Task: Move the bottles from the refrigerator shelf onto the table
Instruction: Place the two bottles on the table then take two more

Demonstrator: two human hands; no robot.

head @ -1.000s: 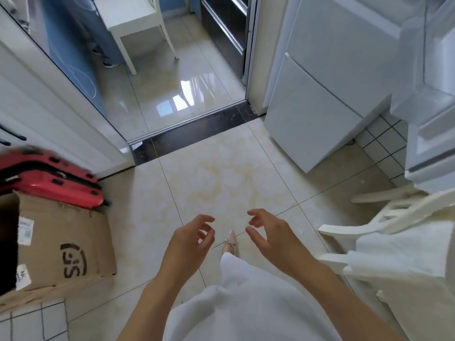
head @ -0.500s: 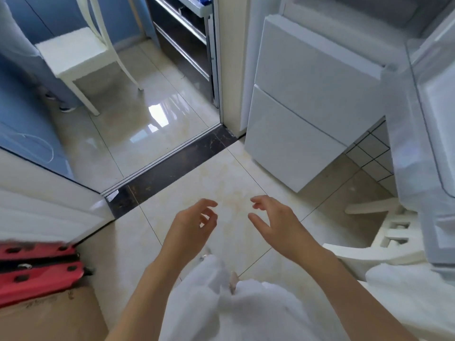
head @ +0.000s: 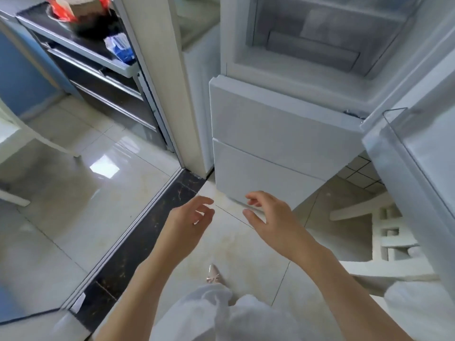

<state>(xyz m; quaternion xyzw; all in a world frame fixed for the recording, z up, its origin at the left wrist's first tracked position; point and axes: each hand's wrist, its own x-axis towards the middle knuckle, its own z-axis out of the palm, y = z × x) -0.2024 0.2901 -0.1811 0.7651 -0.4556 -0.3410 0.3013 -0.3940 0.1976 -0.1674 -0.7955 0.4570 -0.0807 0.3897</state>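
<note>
Pale kitchen tiles lie below each grip: left hand and right hand loosely curled, empty; raise both toward the refrigerator above.

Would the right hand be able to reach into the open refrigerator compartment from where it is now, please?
Probably yes. The right hand is empty and nothing stands between it and the open refrigerator compartment above; the refrigerator door is swung aside. No bottles are visible yet.

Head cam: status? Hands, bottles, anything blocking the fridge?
Left hand and right hand open, empty, held low. Refrigerator upper door open; no bottles visible. White chair sits beside it, right.
</note>
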